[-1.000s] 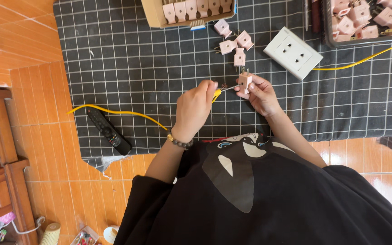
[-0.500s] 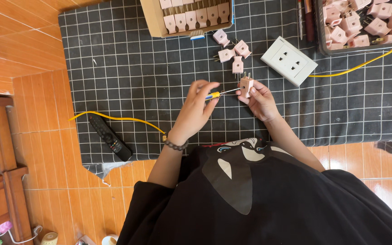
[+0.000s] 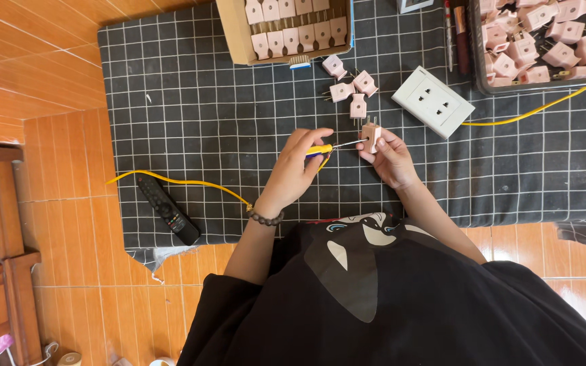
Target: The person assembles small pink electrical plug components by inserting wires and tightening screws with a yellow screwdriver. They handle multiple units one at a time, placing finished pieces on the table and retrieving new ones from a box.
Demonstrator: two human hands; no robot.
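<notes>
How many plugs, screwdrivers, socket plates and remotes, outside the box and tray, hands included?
Pink plugs: 5 (4 loose on the mat, 1 in right hand)
Screwdriver: 1 (left hand)
White socket plate: 1 in full view
Black remote: 1
Total: 8

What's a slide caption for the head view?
Left hand drives a yellow screwdriver into a pink plug held by the right hand, over a gridded black mat.

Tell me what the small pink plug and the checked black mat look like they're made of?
The small pink plug in the right hand looks like moulded plastic: smooth, matte, evenly coloured, with thin metal-looking prongs. The checked black mat seems to be soft fabric or thin rubbery sheet, since its corner is torn and ragged; which one is unclear.
</notes>
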